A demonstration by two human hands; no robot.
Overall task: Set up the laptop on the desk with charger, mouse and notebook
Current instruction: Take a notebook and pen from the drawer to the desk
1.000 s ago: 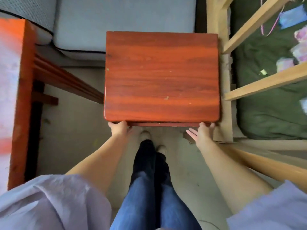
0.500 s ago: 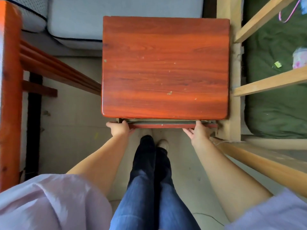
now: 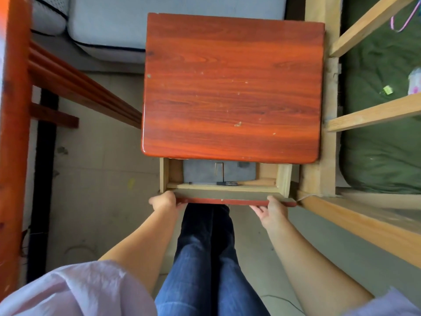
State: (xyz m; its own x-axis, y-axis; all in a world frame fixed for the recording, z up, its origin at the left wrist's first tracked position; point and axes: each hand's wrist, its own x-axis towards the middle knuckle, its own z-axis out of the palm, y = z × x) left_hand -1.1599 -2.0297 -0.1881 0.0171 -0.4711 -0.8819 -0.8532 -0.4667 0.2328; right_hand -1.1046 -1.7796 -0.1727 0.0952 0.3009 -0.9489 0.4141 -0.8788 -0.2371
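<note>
A small red-brown wooden desk (image 3: 232,87) stands in front of me with a bare top. Its drawer (image 3: 227,195) is pulled partly out below the front edge. My left hand (image 3: 163,200) grips the left end of the drawer front and my right hand (image 3: 271,209) grips the right end. Inside the drawer lies a flat grey laptop (image 3: 205,172), mostly hidden under the desktop. A small dark object (image 3: 227,183) rests at the drawer's front wall; I cannot tell what it is. No charger, mouse or notebook is recognisable.
A red wooden frame (image 3: 16,133) runs along the left, with a pale mattress (image 3: 159,21) behind the desk. A light wooden bed frame (image 3: 328,110) with green bedding (image 3: 382,144) is on the right. My legs in blue jeans (image 3: 205,258) stand below the drawer on the grey floor.
The drawer has slid out toward me under both hands, exposing the grey laptop inside. One second ago it was nearly closed.
</note>
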